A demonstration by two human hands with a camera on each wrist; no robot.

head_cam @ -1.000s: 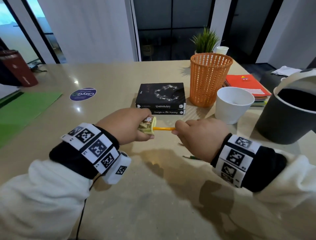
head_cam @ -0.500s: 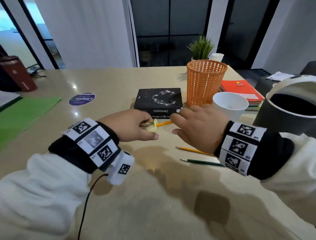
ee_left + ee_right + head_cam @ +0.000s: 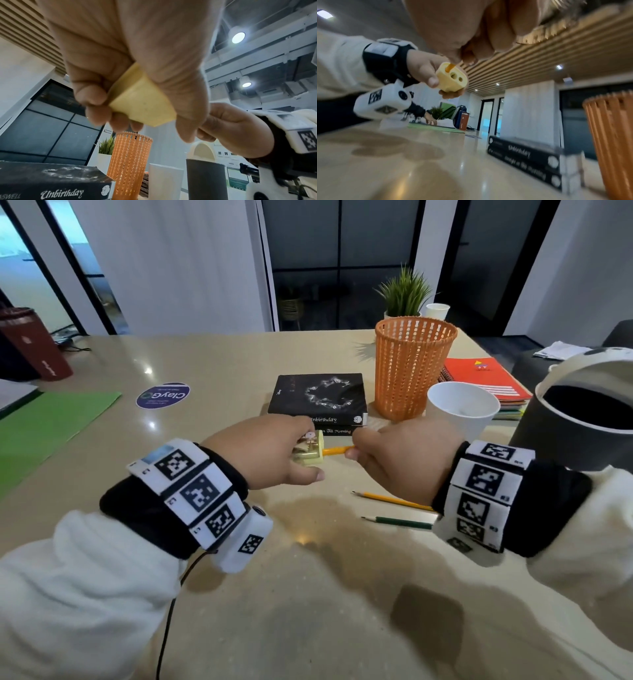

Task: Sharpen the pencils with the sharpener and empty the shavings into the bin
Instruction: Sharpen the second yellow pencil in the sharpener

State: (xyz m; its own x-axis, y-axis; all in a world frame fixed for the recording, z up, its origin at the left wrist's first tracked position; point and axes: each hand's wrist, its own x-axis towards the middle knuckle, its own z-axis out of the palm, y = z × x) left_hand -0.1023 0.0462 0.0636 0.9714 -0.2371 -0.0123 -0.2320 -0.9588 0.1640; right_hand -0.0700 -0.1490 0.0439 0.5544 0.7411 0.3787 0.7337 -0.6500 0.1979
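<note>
My left hand (image 3: 270, 453) grips a pale yellow sharpener (image 3: 312, 451) above the table, fingers and thumb curled round its body (image 3: 142, 106). An orange pencil (image 3: 337, 450) sticks into one of the sharpener's holes (image 3: 449, 67); my right hand (image 3: 394, 457) pinches its shaft close to the sharpener. Most of the pencil is hidden inside my right hand. Two more pencils lie on the table under my right wrist: a yellow pencil (image 3: 390, 499) and a green pencil (image 3: 399, 521). The dark bin (image 3: 575, 433) with a white swing lid stands at the right edge.
Two stacked black books (image 3: 318, 398) lie just beyond my hands. An orange mesh basket (image 3: 412, 368) and a white cup (image 3: 459, 409) stand behind my right hand. Orange notebooks (image 3: 486, 381) sit at the far right, green paper (image 3: 44, 422) at the left.
My right hand has turned on the pencil: half a second ago its fingers were spread above the shaft, now they pinch it again near the sharpener. The left hand kept its hold.
</note>
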